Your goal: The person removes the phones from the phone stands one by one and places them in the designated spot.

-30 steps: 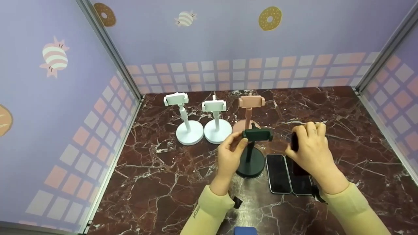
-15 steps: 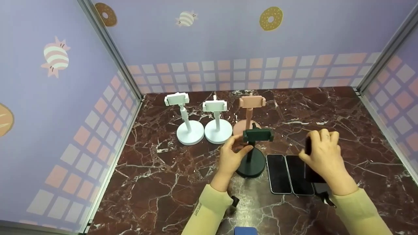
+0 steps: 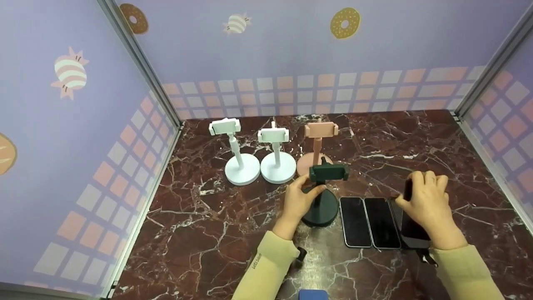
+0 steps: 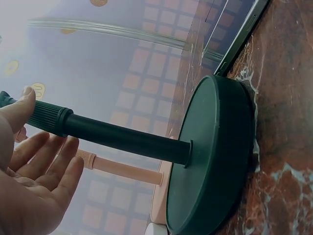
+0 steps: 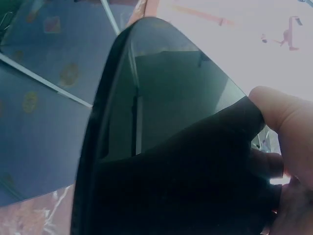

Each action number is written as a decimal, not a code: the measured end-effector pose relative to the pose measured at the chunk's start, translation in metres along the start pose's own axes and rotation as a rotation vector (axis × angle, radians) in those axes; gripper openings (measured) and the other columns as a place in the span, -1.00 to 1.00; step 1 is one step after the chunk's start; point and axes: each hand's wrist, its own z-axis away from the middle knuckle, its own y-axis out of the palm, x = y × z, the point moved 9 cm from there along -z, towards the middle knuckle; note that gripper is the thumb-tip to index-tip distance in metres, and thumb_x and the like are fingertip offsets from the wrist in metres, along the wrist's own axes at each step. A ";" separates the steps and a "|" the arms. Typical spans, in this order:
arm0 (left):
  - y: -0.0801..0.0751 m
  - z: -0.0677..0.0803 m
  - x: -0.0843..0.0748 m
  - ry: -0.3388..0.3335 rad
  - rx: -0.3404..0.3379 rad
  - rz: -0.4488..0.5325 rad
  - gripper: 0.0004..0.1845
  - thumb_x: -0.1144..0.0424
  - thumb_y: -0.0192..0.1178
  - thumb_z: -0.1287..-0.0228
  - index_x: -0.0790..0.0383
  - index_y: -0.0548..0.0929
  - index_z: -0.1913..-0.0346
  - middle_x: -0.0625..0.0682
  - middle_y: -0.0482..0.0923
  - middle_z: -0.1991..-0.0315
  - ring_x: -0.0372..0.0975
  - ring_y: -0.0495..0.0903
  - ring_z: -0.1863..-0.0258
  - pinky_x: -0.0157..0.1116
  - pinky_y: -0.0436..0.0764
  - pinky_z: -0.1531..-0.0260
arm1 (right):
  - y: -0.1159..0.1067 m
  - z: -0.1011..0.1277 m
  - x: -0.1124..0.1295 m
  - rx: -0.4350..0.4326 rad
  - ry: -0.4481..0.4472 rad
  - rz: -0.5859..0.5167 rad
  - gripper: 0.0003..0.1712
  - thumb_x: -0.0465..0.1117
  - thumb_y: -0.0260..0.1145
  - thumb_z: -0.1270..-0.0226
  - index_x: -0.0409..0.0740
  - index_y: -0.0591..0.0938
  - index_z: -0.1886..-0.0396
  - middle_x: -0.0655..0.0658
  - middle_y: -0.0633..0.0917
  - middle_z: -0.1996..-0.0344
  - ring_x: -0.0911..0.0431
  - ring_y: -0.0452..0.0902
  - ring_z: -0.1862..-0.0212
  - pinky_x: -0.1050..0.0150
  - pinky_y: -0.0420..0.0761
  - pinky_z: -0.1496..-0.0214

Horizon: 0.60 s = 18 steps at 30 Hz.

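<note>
My left hand point(image 3: 296, 203) pinches the ribbed collar of a dark green phone stand point(image 3: 320, 208) between thumb and fingers. In the left wrist view the stand's round base point(image 4: 210, 156) sits on the tabletop. My right hand point(image 3: 429, 204) grips a black smartphone point(image 3: 415, 234) by its sides, right of two flat smartphones. It is tilted, its far end raised and its near end low by the table. The right wrist view shows its glossy face point(image 5: 166, 191) with the thumb at one edge. The two flat phones, left one point(image 3: 356, 221) and right one point(image 3: 382, 223), lie side by side.
Behind the green stand are a pink phone stand point(image 3: 318, 143) and two white ones, a middle one point(image 3: 278, 167) and a left one point(image 3: 242, 168). A blue object point(image 3: 313, 295) shows at the bottom edge. Patterned panels point(image 3: 266, 50) enclose the marbled table point(image 3: 200, 233).
My right hand has carried the smartphone rightward and toward me, from above the flat phones to beside them. My left hand has slid from the green stand's clamp down to its collar.
</note>
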 end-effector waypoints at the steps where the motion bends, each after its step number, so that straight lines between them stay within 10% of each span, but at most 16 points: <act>1: 0.000 0.000 -0.001 0.008 -0.001 -0.007 -0.66 0.19 0.49 -0.20 0.24 0.77 -0.01 0.17 0.80 0.07 0.03 0.78 0.02 0.11 0.71 -0.06 | 0.001 0.000 -0.003 0.009 0.011 -0.002 -0.48 -0.33 0.39 0.02 -0.34 0.37 0.08 -0.43 0.36 0.19 -0.37 0.13 0.07 -0.08 0.34 0.62; 18: -0.001 -0.002 -0.009 0.069 -0.086 -0.090 -0.79 0.20 0.53 -0.14 0.25 0.84 0.21 0.12 0.84 0.25 -0.10 0.82 0.21 -0.26 0.76 0.17 | 0.020 0.007 -0.066 0.199 0.160 -0.019 -0.42 -0.25 0.39 -0.02 -0.36 0.34 0.00 -0.50 0.35 0.08 -0.48 0.08 -0.06 -0.37 0.39 0.44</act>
